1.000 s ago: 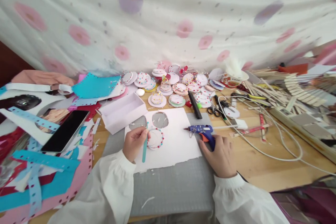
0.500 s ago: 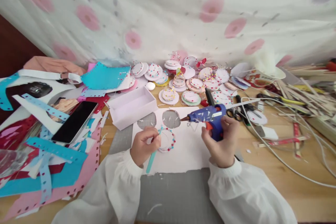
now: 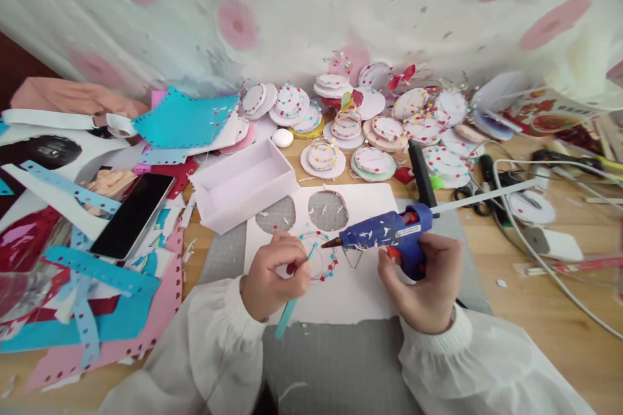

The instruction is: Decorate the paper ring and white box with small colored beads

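Pinched between the fingers of my left hand [image 3: 275, 272] is a narrow turquoise strip [image 3: 286, 319], tilted, with its upper end poking out above the fingertips. My right hand [image 3: 426, 288] grips the handle of a blue hot glue gun [image 3: 379, 230], a white glue stick [image 3: 487, 198] coming out of its back. The nozzle points left and is very close to the strip's upper end; I cannot tell if they touch. Below them a round paper piece edged with red and blue dots [image 3: 333, 267] lies on a white sheet [image 3: 363, 301], partly covered by my left hand.
An open white box [image 3: 238, 191] stands behind my left hand. Several decorated paper discs [image 3: 324, 159] crowd the back. At left are a phone [image 3: 132, 215] and paper scraps; at right, scissors [image 3: 474, 201], a white cable and a plug [image 3: 552, 243]. A grey mat [image 3: 341, 363] lies underneath.
The glue gun's nozzle and the strip's upper end have come much closer together. My right hand keeps its grip on the gun. The camera view has shifted a little.
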Demonstrator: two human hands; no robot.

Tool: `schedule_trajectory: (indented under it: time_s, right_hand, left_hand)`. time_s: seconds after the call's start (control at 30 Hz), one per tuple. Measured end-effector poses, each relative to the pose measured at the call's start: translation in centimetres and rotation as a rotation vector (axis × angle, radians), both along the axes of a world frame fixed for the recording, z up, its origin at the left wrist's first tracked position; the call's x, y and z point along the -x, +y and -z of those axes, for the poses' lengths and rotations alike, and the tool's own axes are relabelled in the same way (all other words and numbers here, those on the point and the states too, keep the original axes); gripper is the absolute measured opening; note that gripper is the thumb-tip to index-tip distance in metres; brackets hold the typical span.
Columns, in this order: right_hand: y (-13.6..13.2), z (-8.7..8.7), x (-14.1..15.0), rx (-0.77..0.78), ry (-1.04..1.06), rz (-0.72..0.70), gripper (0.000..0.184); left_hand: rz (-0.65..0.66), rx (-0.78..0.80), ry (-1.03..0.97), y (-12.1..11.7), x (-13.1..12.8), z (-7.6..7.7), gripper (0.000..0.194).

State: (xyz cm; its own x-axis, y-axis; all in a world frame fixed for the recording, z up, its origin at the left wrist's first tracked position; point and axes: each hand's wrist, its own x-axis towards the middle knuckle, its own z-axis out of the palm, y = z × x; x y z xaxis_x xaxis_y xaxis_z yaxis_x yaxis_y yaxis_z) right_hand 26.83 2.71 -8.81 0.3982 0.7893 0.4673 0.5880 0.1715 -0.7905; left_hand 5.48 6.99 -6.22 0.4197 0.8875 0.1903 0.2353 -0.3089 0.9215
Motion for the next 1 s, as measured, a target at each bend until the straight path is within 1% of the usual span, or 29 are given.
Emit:
schedule_trajectory:
  time_s: [0.13,0.27,0.53,0.73,0.83,0.9,1.0]
  right_hand:
    - [-0.1,0.31,0.07,-0.02,-0.027,0.011,0.042]
    - [-0.06,0.21,0.09,-0.025,-0.044,0.006,0.042]
    - [0.1,0.26,-0.15,-0.082,-0.083,-0.029,0.044]
    - [0.07,0.2,-0.08,-0.067,-0.073,-0.017,0.042]
    - [-0.04,0.33,-0.11,-0.079,-0.102,-0.012,0.042]
    - [-0.12,0.48,-0.18,-0.092,-0.163,0.011,0.043]
    - [-0.1,0.42,-0.43,-0.079,-0.247,0.099,0.046]
  left_hand:
    - [0.011,0.013,0.005,0.03,-0.03,0.01,0.027]
    - [0.014,0.028,-0.008,-0.09,0.09,0.16,0.026]
    - [0.028,-0.009,-0.055,-0.12,0.11,0.47,0.024]
    - [0.022,-0.007,-0.065,-0.13,0.09,0.45,0.023]
    - [0.024,-0.007,-0.068,-0.11,0.06,0.38,0.024]
    - [0.023,-0.005,-0.071,-0.1,0.03,0.31,0.024]
    - [0.019,0.001,-0.072,-0.09,0.03,0.19,0.025]
